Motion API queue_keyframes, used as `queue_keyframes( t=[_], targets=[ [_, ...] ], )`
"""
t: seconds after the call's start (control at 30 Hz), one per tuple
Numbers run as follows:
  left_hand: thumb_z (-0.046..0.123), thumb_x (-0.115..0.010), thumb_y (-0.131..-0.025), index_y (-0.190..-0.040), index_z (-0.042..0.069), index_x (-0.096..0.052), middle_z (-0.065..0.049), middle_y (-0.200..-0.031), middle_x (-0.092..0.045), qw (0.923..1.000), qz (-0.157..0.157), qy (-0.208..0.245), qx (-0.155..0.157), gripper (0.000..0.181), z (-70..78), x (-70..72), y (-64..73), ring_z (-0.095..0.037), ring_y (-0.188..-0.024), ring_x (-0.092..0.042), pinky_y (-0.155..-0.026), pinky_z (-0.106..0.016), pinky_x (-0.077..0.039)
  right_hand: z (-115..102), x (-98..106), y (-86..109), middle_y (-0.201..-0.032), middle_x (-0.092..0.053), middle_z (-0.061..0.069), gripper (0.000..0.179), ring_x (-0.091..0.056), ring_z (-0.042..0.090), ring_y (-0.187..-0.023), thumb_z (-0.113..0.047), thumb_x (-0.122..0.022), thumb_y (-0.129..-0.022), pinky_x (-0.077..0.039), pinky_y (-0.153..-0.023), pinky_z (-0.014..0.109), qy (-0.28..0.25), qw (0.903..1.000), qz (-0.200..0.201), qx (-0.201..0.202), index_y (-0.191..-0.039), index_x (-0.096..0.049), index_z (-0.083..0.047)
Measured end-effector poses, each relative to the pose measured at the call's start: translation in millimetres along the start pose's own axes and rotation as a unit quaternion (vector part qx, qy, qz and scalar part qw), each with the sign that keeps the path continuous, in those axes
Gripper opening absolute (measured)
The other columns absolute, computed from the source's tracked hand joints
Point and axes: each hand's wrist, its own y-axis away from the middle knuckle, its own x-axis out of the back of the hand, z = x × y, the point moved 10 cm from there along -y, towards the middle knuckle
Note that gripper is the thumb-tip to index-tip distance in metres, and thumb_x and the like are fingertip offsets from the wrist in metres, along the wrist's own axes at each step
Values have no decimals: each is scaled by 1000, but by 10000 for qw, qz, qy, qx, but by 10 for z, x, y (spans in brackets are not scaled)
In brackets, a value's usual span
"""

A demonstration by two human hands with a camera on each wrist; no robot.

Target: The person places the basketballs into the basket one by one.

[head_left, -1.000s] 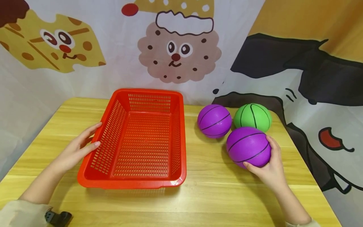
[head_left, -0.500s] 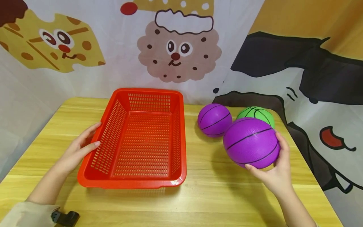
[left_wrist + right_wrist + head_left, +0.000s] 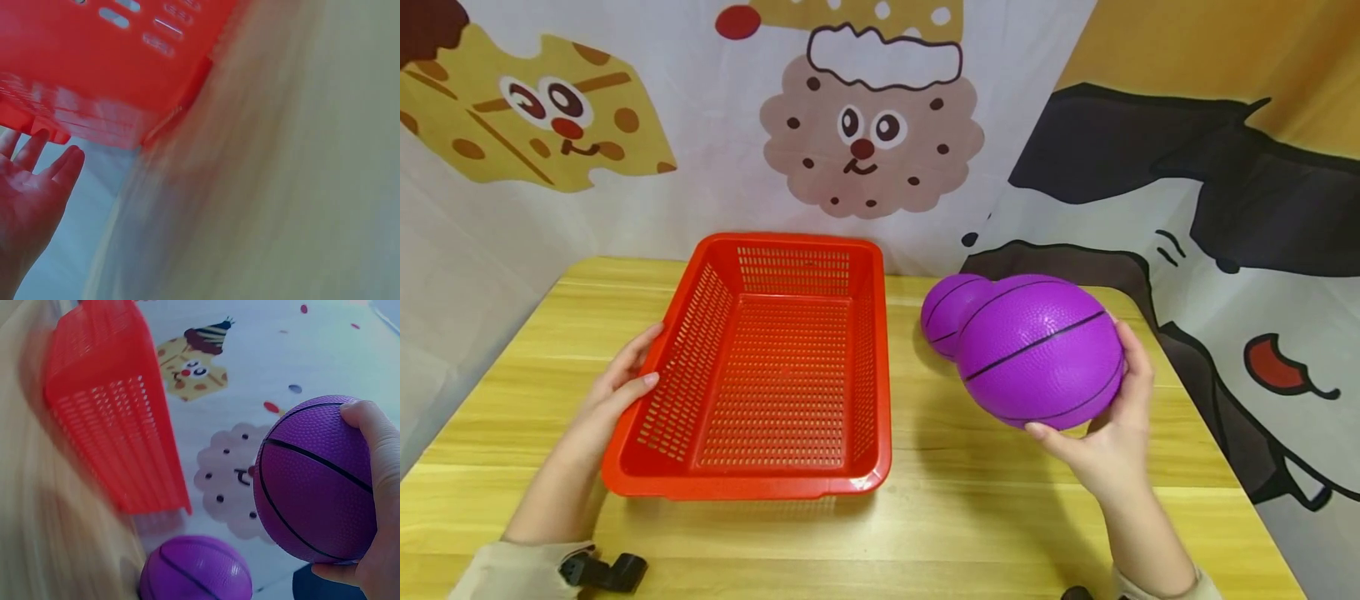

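My right hand (image 3: 1116,433) grips a purple toy basketball (image 3: 1041,354) with black lines, thumb and fingers spread round its side. The ball is held above the table, to the right of a red plastic basket (image 3: 775,482). Behind it, partly covered, a second purple basketball (image 3: 946,315) lies on the table. In the right wrist view the gripped ball and the lower purple ball (image 3: 197,572) stand apart. My left hand (image 3: 606,408) touches the left rim of the basket with its fingertips, its fingers fairly straight; the left wrist view shows them by the rim.
The wooden table (image 3: 917,542) carries the basket, whose perforated floor (image 3: 775,383) is visible. A cartoon-printed cloth (image 3: 700,204) hangs behind the table. Black camera mounts (image 3: 602,571) sit at the wrists.
My right hand has lifted the purple basketball and brought it slightly left. It now hides the green ball seen earlier and part of the other purple one. My left hand stays at the basket.
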Motion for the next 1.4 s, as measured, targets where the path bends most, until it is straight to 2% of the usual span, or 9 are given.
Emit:
queue_keyframes(
  t=[0.23,0.4,0.6,0.8,0.9,1.1,1.27,1.4],
  targets=[
    [1,-29,-100,-154,20,-23,-3,-138,-37,9973,-77,670,-291,57,-13,-45,-20,-15,-106,-57,-77,-32,-54,-95,-218,-139,-148,-24,22,114,-36,39,-126,-7,-93,-53,-44,-95,31,-226,9997,-79,35,-144,-25,0],
    [0,-28,-98,-152,20,-27,-4,-135,-36,9961,-43,709,-524,57,-9,-50,-55,-13,-105,-56,-78,-27,-52,-138,-375,-265,-149,-24,21,113,-36,40,-126,-13,-94,-56,-46,-94,34,-359,9991,-220,107,-144,-25,-2],
    [-4,-25,-96,-151,21,-32,-3,-132,-43,9928,-98,881,-808,60,8,-68,-68,-13,-106,-56,-81,-25,-51,-119,-587,-417,-147,-28,19,112,-37,39,-126,-28,-92,-59,-45,-95,36,-319,9986,-405,122,-145,-24,-2],
    [-2,-24,-97,-152,20,-29,-3,-131,-45,9914,-124,1043,-779,59,-3,-86,-65,-14,-104,-57,-80,-26,-51,10,-840,-545,-145,-33,13,113,-39,35,-126,-35,-91,-61,-44,-96,39,-247,9974,-657,-180,-147,-24,-7],
    [-1,-24,-98,-152,21,-28,-3,-133,-45,9901,-197,1156,-766,59,-9,-103,-60,-14,-105,-57,-81,-27,-52,119,-998,-596,-147,-33,7,110,-40,32,-127,-27,-91,-61,-44,-96,43,-262,9947,-868,-493,-149,-26,-15],
    [-4,-19,-96,-152,19,-29,-2,-135,-46,9842,-440,1385,-1016,61,33,-129,-54,-13,-110,-55,-85,-25,-49,360,-1416,-700,-147,-32,-2,108,-44,25,-125,-11,-86,-62,-45,-94,44,219,9849,-1371,-1031,-150,-26,-28],
    [-4,-20,-96,-152,19,-29,-2,-134,-47,9821,-487,1535,-975,61,24,-129,-58,-14,-110,-56,-85,-27,-50,487,-1757,-790,-147,-32,-1,106,-47,24,-123,-13,-86,-65,-45,-93,42,321,9766,-1753,-1202,-150,-25,-30],
    [-4,-18,-96,-152,20,-30,0,-137,-47,9791,-620,1616,-1065,62,41,-132,-60,-13,-113,-54,-88,-25,-48,600,-1965,-863,-147,-33,-4,104,-47,21,-122,-20,-87,-66,-45,-94,39,537,9696,-1996,-1307,-149,-26,-33]
  ],
)
